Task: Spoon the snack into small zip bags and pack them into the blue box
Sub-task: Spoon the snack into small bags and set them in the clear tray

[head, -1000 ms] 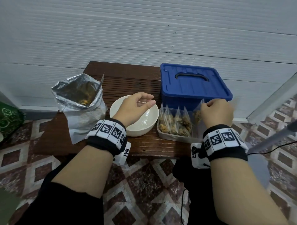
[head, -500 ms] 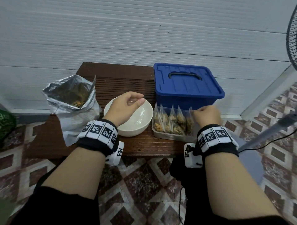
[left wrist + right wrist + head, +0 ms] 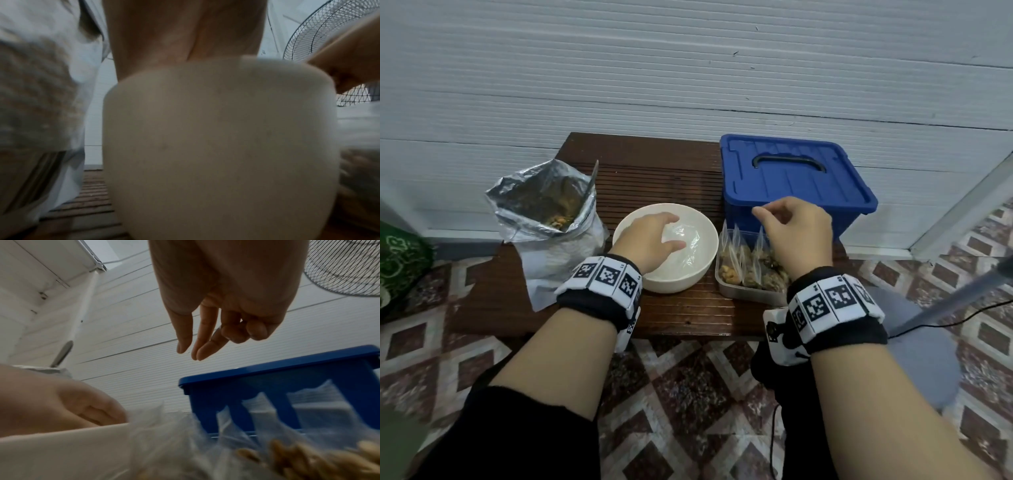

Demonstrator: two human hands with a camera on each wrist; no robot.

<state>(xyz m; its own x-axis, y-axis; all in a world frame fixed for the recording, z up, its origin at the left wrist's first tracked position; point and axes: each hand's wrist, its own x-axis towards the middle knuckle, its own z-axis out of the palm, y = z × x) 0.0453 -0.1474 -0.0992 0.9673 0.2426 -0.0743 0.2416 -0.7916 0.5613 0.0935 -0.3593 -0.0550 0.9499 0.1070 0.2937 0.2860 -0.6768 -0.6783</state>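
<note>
So we've got the left hand [image 3: 650, 236] down inside the cream bowl [image 3: 702, 270], fingers loosely spread and resting on the clear empty zip bags [image 3: 688, 243] lying in it. We can't really tell if it's pinching one.

The right hand [image 3: 796, 229] hangs over the clear tray [image 3: 743, 291], holding nothing; from the right wrist view the thumb and two fingers [image 3: 202, 344] point down fairly straight and the other two are curled in.

The filled zip bags [image 3: 736, 260] stand upright in a row in that tray, small see-through pouches with tan, brownish snack bits at the bottom.

The blue box [image 3: 791, 185] sits at 12 o'clock from the tray, just behind it, lid on with a dark handle. At 9 o'clock from the bowl there's the open foil snack bag [image 3: 544, 212], a spoon handle [image 3: 593, 176] poking out. Everything's on the dark slatted tabletop [image 3: 654, 171].
</note>
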